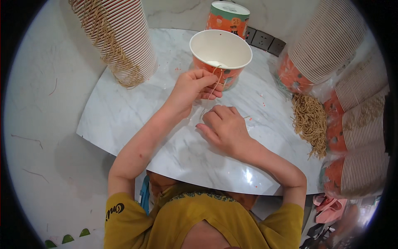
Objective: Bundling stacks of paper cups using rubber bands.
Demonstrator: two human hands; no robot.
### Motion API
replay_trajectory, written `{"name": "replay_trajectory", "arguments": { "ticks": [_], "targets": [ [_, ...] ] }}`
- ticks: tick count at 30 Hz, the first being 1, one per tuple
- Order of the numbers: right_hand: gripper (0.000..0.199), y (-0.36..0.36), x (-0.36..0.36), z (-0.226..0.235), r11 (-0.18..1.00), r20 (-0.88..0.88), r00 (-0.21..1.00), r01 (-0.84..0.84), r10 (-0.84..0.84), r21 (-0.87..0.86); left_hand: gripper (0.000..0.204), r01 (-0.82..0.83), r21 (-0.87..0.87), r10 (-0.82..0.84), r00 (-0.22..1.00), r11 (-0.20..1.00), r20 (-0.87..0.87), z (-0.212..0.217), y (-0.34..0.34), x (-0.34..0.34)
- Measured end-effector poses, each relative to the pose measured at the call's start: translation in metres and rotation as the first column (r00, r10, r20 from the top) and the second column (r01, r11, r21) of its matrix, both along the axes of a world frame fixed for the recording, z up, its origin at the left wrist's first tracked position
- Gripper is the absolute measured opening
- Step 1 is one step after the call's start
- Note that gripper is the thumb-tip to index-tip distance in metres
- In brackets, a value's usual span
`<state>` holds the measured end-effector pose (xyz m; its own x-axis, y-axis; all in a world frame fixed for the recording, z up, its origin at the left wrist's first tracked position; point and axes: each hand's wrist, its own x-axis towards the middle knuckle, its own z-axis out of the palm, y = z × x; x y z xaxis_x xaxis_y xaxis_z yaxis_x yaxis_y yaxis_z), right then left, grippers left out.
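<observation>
A paper bucket, white inside and orange outside, stands upright at the table's far middle. Thin tan string hangs at its near rim, where a small hole shows. My left hand pinches the string between thumb and fingers, just in front of the bucket's wall. Below and to the right, my right hand is closed near the tabletop with its fingers curled. The string runs down toward it, and a short string end sticks out past its knuckles. The fingertips of this hand are partly hidden.
A tall stack of paper buckets draped with strings stands at the left. More stacks wrapped in clear plastic line the right side. A pile of tan strings lies beside them. An upturned bucket and black sockets are behind.
</observation>
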<state>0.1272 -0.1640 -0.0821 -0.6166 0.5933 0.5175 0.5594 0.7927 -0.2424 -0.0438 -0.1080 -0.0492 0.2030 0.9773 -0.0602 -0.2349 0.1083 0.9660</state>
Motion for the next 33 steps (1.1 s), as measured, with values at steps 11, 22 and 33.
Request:
{"name": "replay_trajectory", "arguments": {
  "ticks": [11,22,33],
  "targets": [
    [0.02,0.025,0.012,0.003,0.676,-0.692,0.631,-0.341,-0.35,-0.653,0.006,0.131,-0.126,-0.079,0.932,0.983,0.353,-0.007,0.002,-0.003],
    [0.022,0.036,0.011,0.001,0.589,-0.779,0.366,-0.512,-0.509,-0.625,0.01,0.208,-0.138,-0.152,0.929,0.968,0.337,-0.016,0.0,-0.001],
    [0.018,0.05,0.0,0.009,0.664,-0.806,0.415,-0.464,-0.422,-0.586,0.01,0.162,-0.119,-0.106,0.919,0.98,0.38,-0.01,-0.001,-0.004]
  ]
}}
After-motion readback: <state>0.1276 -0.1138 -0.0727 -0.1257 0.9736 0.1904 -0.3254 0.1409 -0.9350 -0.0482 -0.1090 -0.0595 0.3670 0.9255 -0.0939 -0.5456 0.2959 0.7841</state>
